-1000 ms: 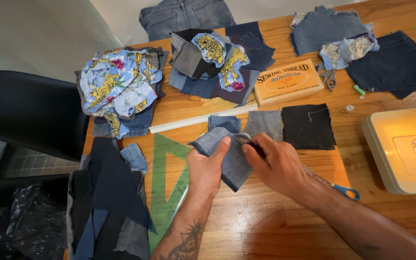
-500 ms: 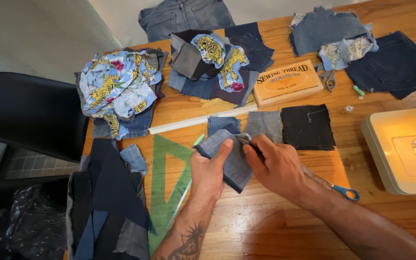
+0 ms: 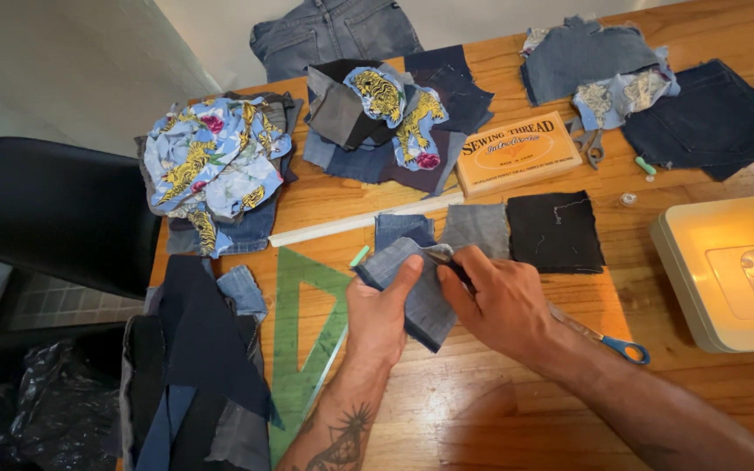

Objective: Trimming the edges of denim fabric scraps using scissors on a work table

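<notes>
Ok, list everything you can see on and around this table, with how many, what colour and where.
denim piece: one, blue-grey, table centre, held in both hands
fabric squares: three in a row, blue, grey, black, just beyond the hands
set square: one, green, clear, left of the hands
ruler: one, pale, beyond the squares
thread box: one, orange-tan, table centre back
scissors: one, blue handle, under the right forearm
printed fabric heap: one, light blue with yellow, left back
dark cloth stack: one, navy and black, left front
sewing machine: one, cream, right edge
chair: one, black, left of table
left hand: on the denim
right hand: pinching the denim
</notes>
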